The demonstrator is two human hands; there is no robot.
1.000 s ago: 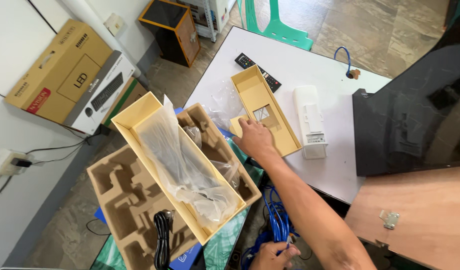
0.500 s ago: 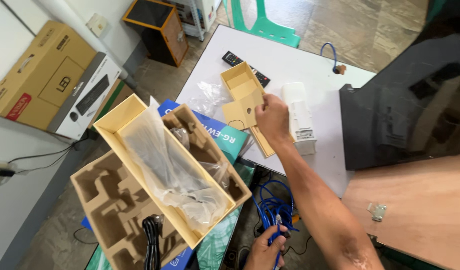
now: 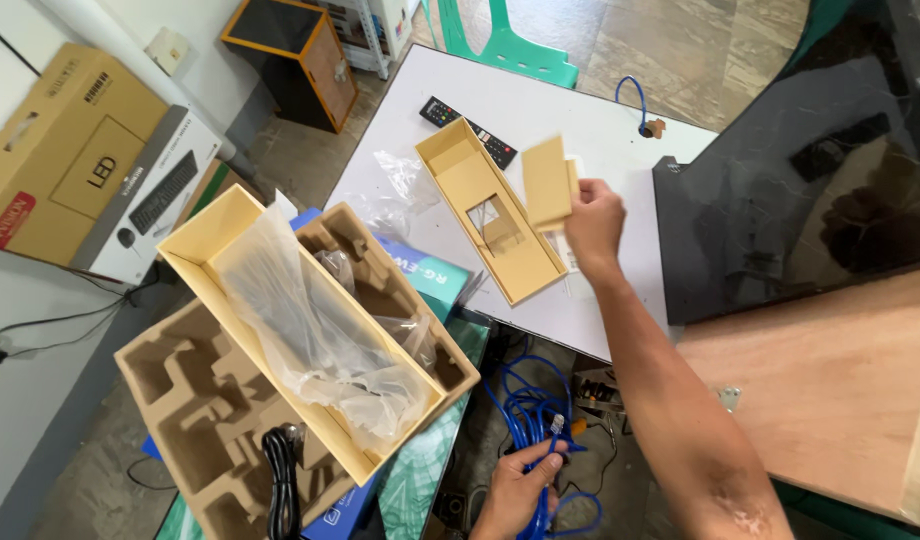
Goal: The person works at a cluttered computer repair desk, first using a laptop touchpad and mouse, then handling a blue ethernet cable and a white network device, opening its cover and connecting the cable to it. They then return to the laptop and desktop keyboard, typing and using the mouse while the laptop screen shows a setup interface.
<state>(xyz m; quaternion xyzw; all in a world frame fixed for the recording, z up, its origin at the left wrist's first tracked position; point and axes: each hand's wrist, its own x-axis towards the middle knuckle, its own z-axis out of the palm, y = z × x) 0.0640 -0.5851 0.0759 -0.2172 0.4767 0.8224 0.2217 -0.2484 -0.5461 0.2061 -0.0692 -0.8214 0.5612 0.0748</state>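
Lifted since earlier: small tan cardboard flap piece (image 3: 547, 183), grasped in right hand (image 3: 593, 220) at 3 o'clock of open tan cardboard tray (image 3: 460, 180) on white desk (image 3: 540, 105). Left hand (image 3: 517, 490) clenched on coiled blue cable (image 3: 533, 420), 6 o'clock.

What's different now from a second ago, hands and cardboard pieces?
The right hand has lifted from the open cardboard tray and now holds a small flat cardboard piece above the white table. The left hand still grips the blue cable. The moulded pulp insert is unmoved.
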